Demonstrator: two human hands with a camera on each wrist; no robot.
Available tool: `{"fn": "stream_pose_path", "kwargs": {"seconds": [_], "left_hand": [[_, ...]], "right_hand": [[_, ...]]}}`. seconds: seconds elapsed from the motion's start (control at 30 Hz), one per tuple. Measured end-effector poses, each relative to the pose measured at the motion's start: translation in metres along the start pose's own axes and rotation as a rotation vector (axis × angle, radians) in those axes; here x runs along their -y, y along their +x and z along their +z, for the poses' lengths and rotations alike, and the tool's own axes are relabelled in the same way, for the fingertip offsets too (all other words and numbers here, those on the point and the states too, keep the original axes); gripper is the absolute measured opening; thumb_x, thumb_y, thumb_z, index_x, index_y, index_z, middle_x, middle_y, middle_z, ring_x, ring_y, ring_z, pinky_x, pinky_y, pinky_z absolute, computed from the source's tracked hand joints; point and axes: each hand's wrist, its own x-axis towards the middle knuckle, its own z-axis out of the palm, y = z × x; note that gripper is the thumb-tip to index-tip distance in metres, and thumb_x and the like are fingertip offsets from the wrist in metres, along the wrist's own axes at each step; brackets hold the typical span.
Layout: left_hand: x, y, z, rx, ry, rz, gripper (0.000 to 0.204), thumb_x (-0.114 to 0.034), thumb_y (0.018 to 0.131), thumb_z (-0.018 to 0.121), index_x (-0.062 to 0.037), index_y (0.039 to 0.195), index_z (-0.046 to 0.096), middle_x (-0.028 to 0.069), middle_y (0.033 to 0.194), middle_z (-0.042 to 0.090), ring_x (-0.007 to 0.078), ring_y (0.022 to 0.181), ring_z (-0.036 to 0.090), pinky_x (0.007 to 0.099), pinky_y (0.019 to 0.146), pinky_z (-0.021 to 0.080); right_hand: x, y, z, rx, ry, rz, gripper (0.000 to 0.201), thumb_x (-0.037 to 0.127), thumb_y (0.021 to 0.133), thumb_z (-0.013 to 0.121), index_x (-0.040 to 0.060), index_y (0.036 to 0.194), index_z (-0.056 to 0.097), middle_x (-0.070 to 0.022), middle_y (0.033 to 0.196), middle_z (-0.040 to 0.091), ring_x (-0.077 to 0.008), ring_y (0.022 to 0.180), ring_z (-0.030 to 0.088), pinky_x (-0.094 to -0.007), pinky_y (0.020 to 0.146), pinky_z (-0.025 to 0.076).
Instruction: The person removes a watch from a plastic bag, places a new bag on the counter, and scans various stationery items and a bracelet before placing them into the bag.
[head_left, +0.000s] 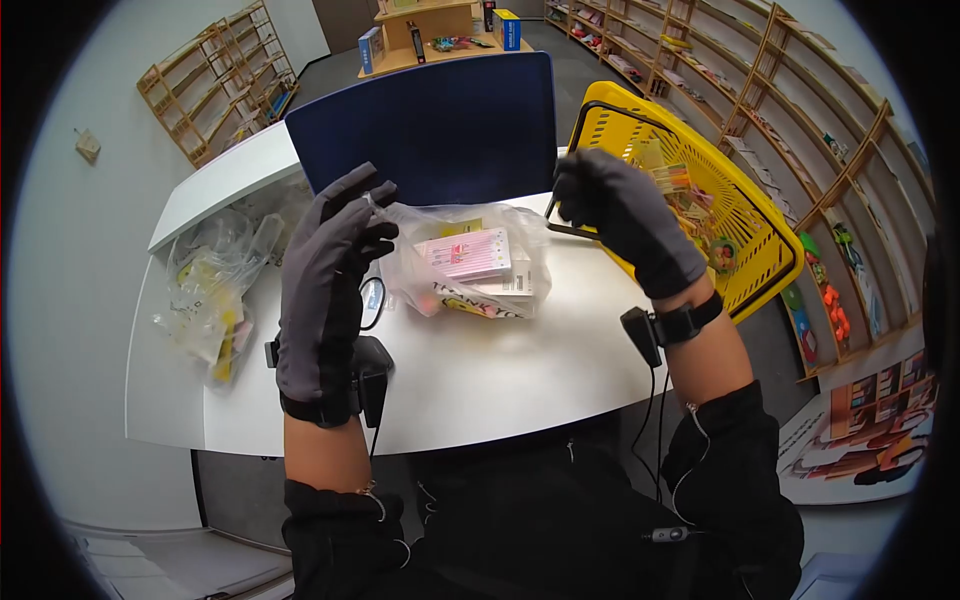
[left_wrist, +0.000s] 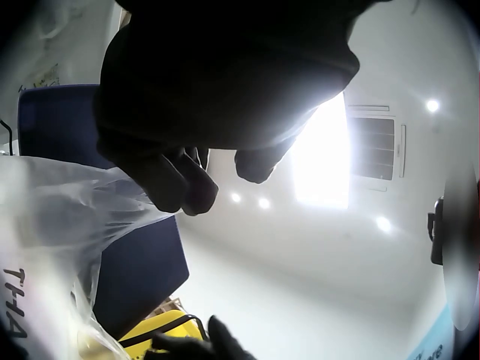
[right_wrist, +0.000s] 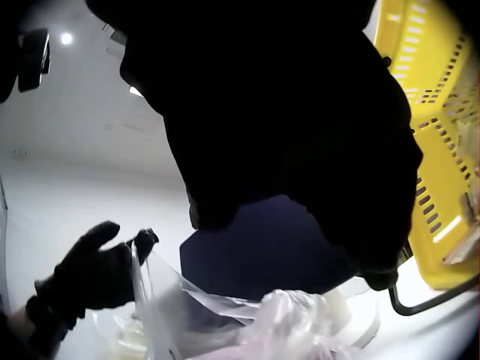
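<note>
My gloved left hand [head_left: 325, 285] pinches one handle of a clear plastic bag [head_left: 470, 303] and draws it upward to the left. The bag stands on the white table, with "THANK" printed on its front. Inside it lie a pink striped box [head_left: 468, 254] and a white box with a barcode [head_left: 517, 278]. My gloved right hand [head_left: 625, 220] is raised to the right of the bag, beside the yellow basket. In the right wrist view its thumb and fingers stand apart, loosely bent, with nothing between them, above the bag's crumpled edge [right_wrist: 292, 315].
A yellow shopping basket [head_left: 740, 175] with a black handle holds several small packaged goods at the right. Another filled plastic bag [head_left: 205, 300] lies on the table's left side. A dark blue panel [head_left: 430, 125] stands behind the bag. Wooden shelves [head_left: 700, 60] line the room.
</note>
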Motion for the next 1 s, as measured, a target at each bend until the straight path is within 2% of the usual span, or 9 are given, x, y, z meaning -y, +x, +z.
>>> {"fn": "stream_pose_path", "kwargs": {"seconds": [0.03,0.13,0.17,0.23,0.27,0.33,0.37,0.57,1.0], "left_hand": [[-0.001,0.004,0.001,-0.009,0.002,0.001,0.050,-0.020,0.114,0.065,0.0022,0.159,0.061,0.0168,0.141,0.076,0.0156,0.105,0.073,0.0324,0.099,0.058],[0.004,0.003,0.000,-0.021,-0.011,-0.005,0.049,-0.019,0.115,0.063,0.0010,0.159,0.061,0.0162,0.143,0.076,0.0160,0.105,0.073,0.0325,0.100,0.057],[0.006,0.004,-0.001,-0.019,-0.027,-0.011,0.048,-0.019,0.115,0.063,0.0004,0.159,0.062,0.0156,0.143,0.076,0.0160,0.105,0.073,0.0321,0.100,0.057],[0.008,0.003,-0.001,-0.009,-0.043,-0.017,0.048,-0.019,0.115,0.063,-0.0001,0.159,0.062,0.0151,0.143,0.076,0.0161,0.105,0.073,0.0317,0.100,0.057],[0.010,0.002,-0.001,-0.007,-0.050,-0.023,0.048,-0.019,0.115,0.062,-0.0002,0.159,0.062,0.0149,0.144,0.075,0.0161,0.106,0.073,0.0316,0.100,0.057],[0.011,0.003,-0.003,-0.010,-0.068,-0.033,0.048,-0.019,0.116,0.062,-0.0005,0.159,0.062,0.0143,0.146,0.075,0.0162,0.107,0.074,0.0313,0.100,0.057],[0.011,0.005,-0.003,-0.010,-0.070,-0.030,0.048,-0.019,0.116,0.062,-0.0005,0.159,0.062,0.0143,0.146,0.075,0.0162,0.107,0.074,0.0313,0.100,0.057],[0.020,0.015,-0.015,0.025,-0.117,0.032,0.049,-0.019,0.117,0.060,-0.0006,0.163,0.058,0.0163,0.152,0.071,0.0162,0.111,0.073,0.0317,0.100,0.057],[0.036,-0.031,-0.011,0.019,0.000,-0.089,0.056,-0.024,0.115,0.059,-0.0006,0.166,0.054,0.0172,0.157,0.068,0.0171,0.113,0.073,0.0324,0.103,0.056]], "right_hand": [[0.008,-0.003,0.008,-0.001,0.003,-0.005,0.055,0.054,0.107,0.072,0.0004,0.116,0.078,-0.0117,0.105,0.079,-0.0164,0.090,0.073,-0.0345,0.078,0.059],[0.030,-0.011,0.030,-0.047,-0.737,0.144,0.055,0.053,0.107,0.073,-0.0001,0.118,0.080,-0.0123,0.106,0.079,-0.0165,0.098,0.077,-0.0320,0.080,0.060],[0.017,-0.012,0.029,-0.053,-0.734,0.137,0.055,0.053,0.107,0.073,-0.0001,0.118,0.080,-0.0123,0.106,0.079,-0.0165,0.098,0.077,-0.0320,0.080,0.060],[-0.029,-0.019,0.021,-0.028,-1.686,0.105,0.057,0.053,0.105,0.076,-0.0006,0.123,0.080,-0.0131,0.108,0.081,-0.0187,0.097,0.080,-0.0322,0.080,0.061],[-0.034,-0.020,0.020,-0.036,-1.685,0.104,0.057,0.053,0.105,0.076,-0.0006,0.123,0.080,-0.0131,0.108,0.081,-0.0187,0.097,0.080,-0.0322,0.080,0.061],[-0.038,-0.019,0.019,0.249,-1.077,0.618,0.051,0.049,0.108,0.073,-0.0002,0.118,0.080,-0.0146,0.107,0.083,-0.0197,0.089,0.081,-0.0327,0.075,0.062],[-0.036,-0.016,0.015,0.247,-1.081,0.616,0.051,0.049,0.108,0.073,-0.0002,0.118,0.080,-0.0146,0.107,0.083,-0.0197,0.089,0.081,-0.0327,0.075,0.062],[-0.002,-0.001,0.007,0.150,-0.088,0.003,0.032,0.029,0.117,0.062,0.0016,0.112,0.077,-0.0134,0.105,0.083,-0.0169,0.081,0.080,-0.0292,0.067,0.062],[-0.022,-0.042,-0.008,0.014,-0.477,0.151,0.035,0.031,0.115,0.068,-0.0003,0.130,0.076,-0.0085,0.105,0.081,-0.0148,0.082,0.076,-0.0297,0.073,0.061]]}}
